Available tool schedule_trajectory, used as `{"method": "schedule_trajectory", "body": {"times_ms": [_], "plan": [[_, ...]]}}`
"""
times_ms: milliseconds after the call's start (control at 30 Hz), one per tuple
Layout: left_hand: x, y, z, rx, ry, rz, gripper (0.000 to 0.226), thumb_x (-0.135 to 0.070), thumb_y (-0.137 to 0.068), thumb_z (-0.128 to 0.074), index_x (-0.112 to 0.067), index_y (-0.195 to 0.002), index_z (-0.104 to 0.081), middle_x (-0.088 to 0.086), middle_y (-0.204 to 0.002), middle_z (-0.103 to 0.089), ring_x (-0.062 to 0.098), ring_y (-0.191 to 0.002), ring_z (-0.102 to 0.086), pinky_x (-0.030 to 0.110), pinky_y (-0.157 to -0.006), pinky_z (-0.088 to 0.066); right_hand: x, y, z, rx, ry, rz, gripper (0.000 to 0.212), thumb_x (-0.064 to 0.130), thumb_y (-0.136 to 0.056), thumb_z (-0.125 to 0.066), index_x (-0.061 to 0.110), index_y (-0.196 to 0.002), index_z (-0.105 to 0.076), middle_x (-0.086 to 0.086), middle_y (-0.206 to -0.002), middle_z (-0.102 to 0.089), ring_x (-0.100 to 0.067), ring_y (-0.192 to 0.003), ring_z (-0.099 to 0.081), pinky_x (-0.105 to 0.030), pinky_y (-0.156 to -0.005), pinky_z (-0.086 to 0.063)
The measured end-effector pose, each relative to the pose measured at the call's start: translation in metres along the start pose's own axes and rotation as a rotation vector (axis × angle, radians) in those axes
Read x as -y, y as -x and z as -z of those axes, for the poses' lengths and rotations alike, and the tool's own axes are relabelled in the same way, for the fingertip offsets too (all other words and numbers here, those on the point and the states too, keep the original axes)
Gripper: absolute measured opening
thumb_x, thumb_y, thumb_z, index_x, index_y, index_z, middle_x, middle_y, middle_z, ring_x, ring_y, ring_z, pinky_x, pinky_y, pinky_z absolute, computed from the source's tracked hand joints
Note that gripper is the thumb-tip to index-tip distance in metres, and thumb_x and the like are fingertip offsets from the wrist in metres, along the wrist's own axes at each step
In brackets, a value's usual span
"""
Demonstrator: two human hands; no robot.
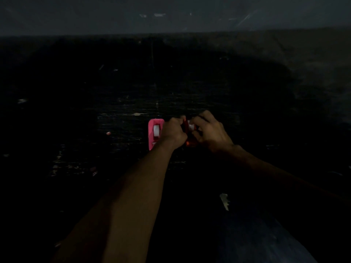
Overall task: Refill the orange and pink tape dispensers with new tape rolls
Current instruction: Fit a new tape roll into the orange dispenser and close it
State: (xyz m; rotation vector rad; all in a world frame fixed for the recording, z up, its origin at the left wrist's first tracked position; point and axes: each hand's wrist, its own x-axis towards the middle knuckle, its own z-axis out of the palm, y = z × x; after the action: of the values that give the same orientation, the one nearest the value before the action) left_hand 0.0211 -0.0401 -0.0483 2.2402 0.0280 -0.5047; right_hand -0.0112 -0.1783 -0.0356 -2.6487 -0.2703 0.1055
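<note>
Dim light covers a dark, scuffed table point(114, 88) flecked with pale scraps. We note the pink tape dispenser point(154, 132), a white roll seated inside, lying just left of our left hand point(173, 130). Both hands close around the orange tape dispenser point(190, 142); the right hand point(209, 130) pinches a white tape roll point(190, 126) at its top. Fingers hide most of the orange body.
</note>
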Motion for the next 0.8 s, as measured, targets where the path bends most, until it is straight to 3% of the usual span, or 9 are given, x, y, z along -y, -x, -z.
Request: {"method": "schedule_trajectory", "body": {"times_ms": [200, 367, 600, 800], "plan": [[-0.001, -0.002, 0.001, -0.002, -0.048, -0.009, 0.063, -0.004, -0.086, -0.057, -0.018, -0.144, -0.040, 0.006, -0.144, -0.051, 0.021, -0.132, -0.048, 0.029, -0.113, -0.034, -0.001, -0.004, 0.002, 0.011, 0.050, 0.039, 0.023, 0.023, -0.091, -0.055, 0.020, -0.113, -0.061, -0.007, -0.125, -0.045, -0.024, -0.106, -0.057, -0.039, -0.093, -0.050], [0.001, -0.003, -0.001, -0.016, -0.030, -0.008, 0.064, -0.004, -0.083, -0.060, -0.018, -0.143, -0.043, 0.005, -0.145, -0.050, 0.019, -0.134, -0.046, 0.027, -0.115, -0.032, 0.001, -0.002, 0.006, 0.018, 0.063, 0.056, 0.024, 0.024, -0.093, -0.049, 0.017, -0.110, -0.065, -0.009, -0.125, -0.049, -0.026, -0.107, -0.057, -0.038, -0.095, -0.048], [0.001, -0.002, 0.000, -0.004, 0.055, 0.019, 0.066, 0.001, -0.081, -0.060, -0.016, -0.143, -0.042, 0.008, -0.145, -0.050, 0.027, -0.126, -0.054, 0.045, -0.104, -0.047, 0.002, 0.009, 0.001, 0.001, 0.085, 0.093, 0.027, 0.027, -0.094, -0.047, 0.011, -0.108, -0.062, -0.013, -0.115, -0.054, -0.030, -0.099, -0.059, -0.039, -0.087, -0.050], [0.002, -0.005, -0.001, -0.009, 0.033, 0.018, 0.059, -0.006, -0.084, -0.061, -0.014, -0.140, -0.046, 0.010, -0.141, -0.052, 0.025, -0.128, -0.052, 0.039, -0.110, -0.041, 0.003, 0.027, -0.003, -0.084, 0.093, 0.214, 0.027, 0.015, -0.091, -0.055, 0.005, -0.115, -0.063, -0.020, -0.109, -0.061, -0.034, -0.094, -0.063, -0.040, -0.079, -0.056]]}}
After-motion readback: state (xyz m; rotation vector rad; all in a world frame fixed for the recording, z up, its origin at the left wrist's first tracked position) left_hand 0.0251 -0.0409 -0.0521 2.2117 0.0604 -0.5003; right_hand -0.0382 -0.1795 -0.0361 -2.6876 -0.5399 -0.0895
